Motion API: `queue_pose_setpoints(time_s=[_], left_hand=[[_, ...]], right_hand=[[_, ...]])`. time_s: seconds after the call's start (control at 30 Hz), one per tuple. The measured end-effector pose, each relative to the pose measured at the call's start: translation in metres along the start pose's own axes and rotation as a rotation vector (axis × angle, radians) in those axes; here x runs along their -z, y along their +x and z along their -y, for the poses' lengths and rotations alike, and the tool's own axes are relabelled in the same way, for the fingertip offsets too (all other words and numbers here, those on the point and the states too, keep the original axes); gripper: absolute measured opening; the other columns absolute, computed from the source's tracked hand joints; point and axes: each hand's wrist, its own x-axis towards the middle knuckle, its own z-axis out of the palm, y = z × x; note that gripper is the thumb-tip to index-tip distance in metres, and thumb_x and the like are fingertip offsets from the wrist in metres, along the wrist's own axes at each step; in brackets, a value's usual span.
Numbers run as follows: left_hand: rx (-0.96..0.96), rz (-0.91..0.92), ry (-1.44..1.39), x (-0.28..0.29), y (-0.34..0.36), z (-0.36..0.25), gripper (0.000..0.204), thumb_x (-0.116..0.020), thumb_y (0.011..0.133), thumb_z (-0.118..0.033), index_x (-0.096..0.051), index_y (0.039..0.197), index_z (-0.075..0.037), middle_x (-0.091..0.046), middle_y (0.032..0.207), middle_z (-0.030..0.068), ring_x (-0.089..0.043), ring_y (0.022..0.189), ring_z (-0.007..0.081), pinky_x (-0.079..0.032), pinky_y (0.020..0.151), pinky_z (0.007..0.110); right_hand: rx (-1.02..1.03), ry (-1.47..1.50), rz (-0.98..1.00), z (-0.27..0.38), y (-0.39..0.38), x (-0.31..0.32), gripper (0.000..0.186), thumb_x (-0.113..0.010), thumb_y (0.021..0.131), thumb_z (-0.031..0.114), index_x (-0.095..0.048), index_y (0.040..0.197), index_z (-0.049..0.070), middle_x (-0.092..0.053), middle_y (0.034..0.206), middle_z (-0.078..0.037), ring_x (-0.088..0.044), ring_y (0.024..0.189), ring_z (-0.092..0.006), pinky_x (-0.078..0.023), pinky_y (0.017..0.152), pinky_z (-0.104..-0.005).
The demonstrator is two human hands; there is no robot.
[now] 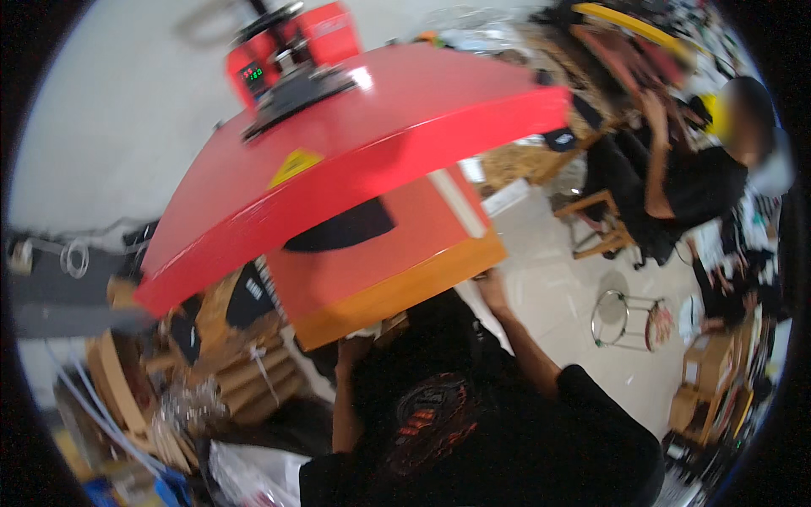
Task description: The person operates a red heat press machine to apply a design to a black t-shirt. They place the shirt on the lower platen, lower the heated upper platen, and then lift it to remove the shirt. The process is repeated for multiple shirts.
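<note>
A heat press with a large red upper plate (372, 110) stands before me. Beneath that raised plate lies the orange lower bed (397, 283). A dark piece of fabric (346, 228) rests on the bed, partly hidden by the red plate, and a pale strip (457, 203) runs along its right side. My right hand (488, 286) is at the bed's near right corner, its fingers mostly out of sight under the edge. Below the near left part of the bed is my left hand (355, 345), largely hidden, so its grip does not show.
Left of the press, dark cut pieces (247, 297) lie on a wooden surface above stacked cardboard (258, 380). At right, a person in dark clothes (697, 182) sits on a wooden stool (596, 221). A metal-framed stool (625, 319) and cardboard boxes (705, 372) are on the floor side.
</note>
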Motion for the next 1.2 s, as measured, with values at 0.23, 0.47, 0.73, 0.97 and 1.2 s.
queue_pose_setpoints(time_s=[0.23, 0.47, 0.73, 0.97, 1.2], left_hand=[[0.138, -0.848, -0.545, 0.006, -0.014, -0.002, 0.031, -0.058, 0.098, -0.022, -0.061, 0.123, -0.003, -0.064, 0.122, 0.0198, -0.061, 0.112, 0.0375, -0.049, 0.092, 0.049], [0.687, -1.553, -1.130, 0.085, -0.120, -0.033, 0.033, -0.055, 0.100, -0.014, -0.054, 0.130, 0.000, -0.062, 0.123, 0.0153, -0.059, 0.112, 0.0277, -0.048, 0.094, 0.042], [-0.055, -1.427, -0.856, 0.255, -0.160, -0.032, 0.060, -0.071, 0.090, -0.007, -0.045, 0.143, 0.000, -0.053, 0.142, 0.0184, -0.045, 0.138, 0.0313, -0.031, 0.117, 0.041], [-0.142, -1.208, -0.542, 0.301, -0.111, -0.013, 0.050, -0.073, 0.089, -0.015, -0.056, 0.134, -0.005, -0.056, 0.138, 0.0195, -0.048, 0.132, 0.0384, -0.037, 0.112, 0.046], [-0.137, -1.224, -0.671, 0.296, -0.099, -0.015, 0.030, -0.072, 0.090, -0.015, -0.067, 0.118, -0.005, -0.072, 0.107, 0.0139, -0.058, 0.115, 0.0355, -0.041, 0.105, 0.046]], right_hand=[[0.324, 0.166, -0.301, 0.151, -0.020, 0.073, 0.027, -0.058, 0.103, 0.024, -0.069, 0.105, 0.000, -0.069, 0.102, -0.007, -0.061, 0.091, -0.0148, -0.049, 0.084, -0.0299], [0.609, -0.288, 0.093, 0.260, -0.026, 0.024, 0.021, -0.069, 0.091, 0.008, -0.067, 0.111, 0.002, -0.069, 0.104, -0.012, -0.065, 0.095, -0.0228, -0.051, 0.087, -0.0346], [0.881, -0.510, 0.321, 0.278, -0.001, -0.034, 0.032, -0.076, 0.082, 0.006, -0.061, 0.111, 0.004, -0.066, 0.108, -0.015, -0.064, 0.104, -0.0369, -0.052, 0.088, -0.0457], [0.978, -0.683, 0.297, 0.279, 0.012, -0.049, 0.028, -0.077, 0.083, 0.008, -0.061, 0.105, 0.000, -0.066, 0.107, -0.019, -0.064, 0.098, -0.0389, -0.052, 0.086, -0.0453], [1.020, -0.668, 0.233, 0.269, 0.019, -0.053, 0.023, -0.077, 0.082, 0.005, -0.062, 0.099, 0.000, -0.068, 0.105, -0.017, -0.065, 0.098, -0.0356, -0.053, 0.085, -0.0435]])
